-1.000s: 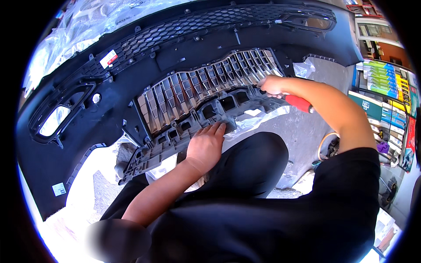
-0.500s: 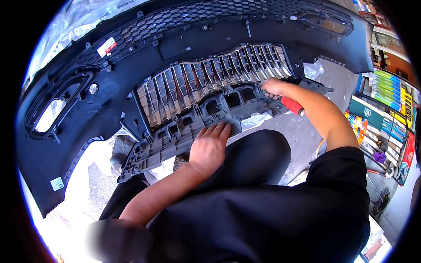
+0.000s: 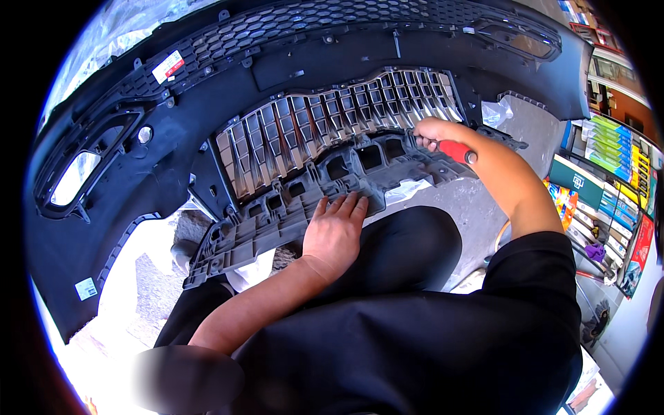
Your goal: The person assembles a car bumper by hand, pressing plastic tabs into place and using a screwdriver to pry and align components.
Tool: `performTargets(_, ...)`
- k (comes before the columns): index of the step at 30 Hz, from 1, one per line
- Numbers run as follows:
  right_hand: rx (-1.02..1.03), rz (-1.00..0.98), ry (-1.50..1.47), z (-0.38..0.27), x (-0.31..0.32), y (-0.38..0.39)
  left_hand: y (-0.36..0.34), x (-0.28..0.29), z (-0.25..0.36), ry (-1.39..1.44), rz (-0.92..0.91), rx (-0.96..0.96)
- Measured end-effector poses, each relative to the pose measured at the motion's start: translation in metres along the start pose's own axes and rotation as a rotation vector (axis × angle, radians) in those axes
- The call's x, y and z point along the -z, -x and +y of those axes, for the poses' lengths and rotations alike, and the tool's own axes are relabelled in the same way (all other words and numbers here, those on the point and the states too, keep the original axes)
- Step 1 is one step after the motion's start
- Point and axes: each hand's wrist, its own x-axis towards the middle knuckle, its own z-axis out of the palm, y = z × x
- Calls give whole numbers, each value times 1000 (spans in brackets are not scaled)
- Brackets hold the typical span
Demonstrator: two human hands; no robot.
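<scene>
A large black car bumper lies inside-up in front of me, with a ribbed chrome grille in its middle and a grey plastic bracket along the grille's near edge. My left hand rests flat, fingers spread, on the grey bracket. My right hand is closed around a red-handled tool, whose tip is hidden at the grille's right end. My knees in black trousers are under the bumper's near edge.
Shelves with colourful boxes stand at the right. Concrete floor shows under the bumper, with a crumpled white plastic bag near its right end. White stickers sit on the bumper's upper left.
The view has shifted slightly, so the bumper sits a bit lower. Both hands stay at the same spots on the bracket and grille; the right hand still grips the red tool.
</scene>
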Motion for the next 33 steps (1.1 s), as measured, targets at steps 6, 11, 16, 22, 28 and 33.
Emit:
performTargets(6, -38, -14, 75, -8, -3, -7, 1, 1, 1, 25, -2, 7)
performTargets(11, -7, 84, -3, 4, -13, -25, -1, 7, 4, 37, 17, 16)
performTargets(16, 67, 146, -259, 26, -20, -40, -37, 40, 21, 430, 245, -90)
performTargets(22, -18, 66, -550, 59, 6, -91, -115, 46, 71, 480, 174, -212)
performTargets(28, 38, 183, -487, 20, -39, -34, -147, -11, 60, 381, 162, -126)
performTargets(33, -55, -86, -587, 37, -4, -53, -156, -12, 59, 368, 416, -323)
